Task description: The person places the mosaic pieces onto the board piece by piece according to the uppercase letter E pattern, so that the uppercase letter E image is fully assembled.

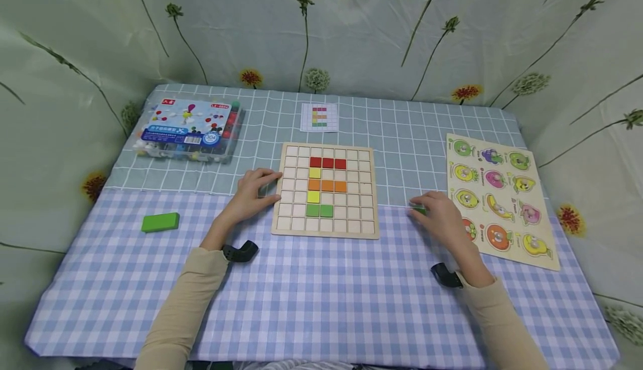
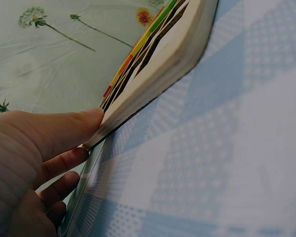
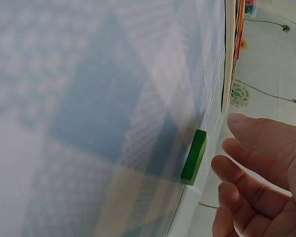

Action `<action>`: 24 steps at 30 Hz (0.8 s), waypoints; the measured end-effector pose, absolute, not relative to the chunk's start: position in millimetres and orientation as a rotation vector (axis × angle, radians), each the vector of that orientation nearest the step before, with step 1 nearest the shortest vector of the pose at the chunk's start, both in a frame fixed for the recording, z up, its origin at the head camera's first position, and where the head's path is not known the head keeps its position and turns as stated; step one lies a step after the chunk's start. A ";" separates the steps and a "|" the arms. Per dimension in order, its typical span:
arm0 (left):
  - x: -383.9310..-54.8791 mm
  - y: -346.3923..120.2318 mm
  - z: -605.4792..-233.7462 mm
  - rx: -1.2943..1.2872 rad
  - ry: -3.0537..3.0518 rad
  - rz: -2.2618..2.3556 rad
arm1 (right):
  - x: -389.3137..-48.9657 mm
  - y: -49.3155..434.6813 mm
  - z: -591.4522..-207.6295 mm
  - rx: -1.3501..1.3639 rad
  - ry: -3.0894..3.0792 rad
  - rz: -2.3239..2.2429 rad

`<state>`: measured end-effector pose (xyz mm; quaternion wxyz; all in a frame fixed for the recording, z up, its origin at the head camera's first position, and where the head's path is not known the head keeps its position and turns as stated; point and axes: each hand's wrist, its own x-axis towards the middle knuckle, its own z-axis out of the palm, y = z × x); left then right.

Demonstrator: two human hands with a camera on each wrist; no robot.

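Observation:
A square wooden grid board [image 1: 360, 228] bears red, yellow, orange and green square tiles. At its left edge, my left hand [image 1: 253, 192] rests thumb and fingertips against the rim; the left wrist view shows the thumb [image 2: 74, 127] right at the board's edge. To the right of the board, my right hand [image 1: 442, 216] is over a small green tile [image 1: 419, 209]. That green tile [image 3: 194, 158] lies on the cloth in the right wrist view, just beyond the loosely bent fingers [image 3: 251, 185], with a gap between.
A pattern card [image 1: 320, 118] lies behind the board. Back left stands a clear plastic case [image 1: 186, 127] of molecule-model parts. A green block [image 1: 160, 222] sits on the left. At right is a wooden fruit puzzle board [image 1: 482, 191]. The checked tablecloth [image 1: 321, 297] covers the front.

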<state>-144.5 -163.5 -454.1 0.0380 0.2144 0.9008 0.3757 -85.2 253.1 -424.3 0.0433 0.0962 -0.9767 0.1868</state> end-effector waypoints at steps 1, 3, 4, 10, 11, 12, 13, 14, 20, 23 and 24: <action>-144.5 -163.4 -454.0 0.659 2.763 1.154 | -84.6 253.7 -424.5 0.294 -2.981 0.576; -144.6 -163.4 -453.7 0.659 2.760 1.159 | -83.8 255.1 -424.7 0.298 -2.970 0.587; -144.7 -163.4 -453.6 0.658 2.758 1.161 | -83.4 255.6 -424.6 0.298 -2.966 0.593; -144.6 -163.3 -452.7 0.651 2.751 1.164 | -82.6 258.3 -423.7 0.284 -2.982 0.592; -144.6 -163.2 -452.7 0.649 2.750 1.164 | -82.6 258.9 -423.4 0.281 -2.989 0.592; -144.6 -163.1 -452.7 0.648 2.750 1.163 | -82.5 259.6 -423.1 0.277 -2.998 0.591; -144.6 -163.1 -452.7 0.648 2.750 1.163 | -82.4 260.5 -422.8 0.274 -3.005 0.593; -144.6 -163.1 -452.7 0.647 2.750 1.163 | -82.0 261.1 -422.1 0.272 -3.013 0.596; -144.5 -163.2 -452.9 0.643 2.747 1.166 | -80.1 264.9 -418.3 0.268 -3.087 0.570; -144.2 -163.1 -452.9 0.644 2.749 1.164 | -79.7 266.0 -417.9 0.273 -3.133 0.549; -144.0 -163.1 -453.0 0.645 2.749 1.161 | -79.7 266.0 -417.8 0.277 -3.144 0.539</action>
